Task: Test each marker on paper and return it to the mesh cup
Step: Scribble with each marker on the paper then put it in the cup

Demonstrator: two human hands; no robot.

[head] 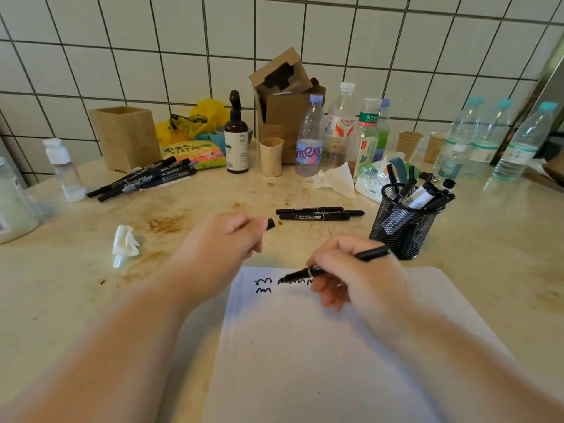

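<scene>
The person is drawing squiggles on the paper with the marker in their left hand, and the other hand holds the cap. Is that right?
Not quite. The head view shows the marker in the right hand, drawing squiggles on the paper. The left hand holds the cap.
</scene>
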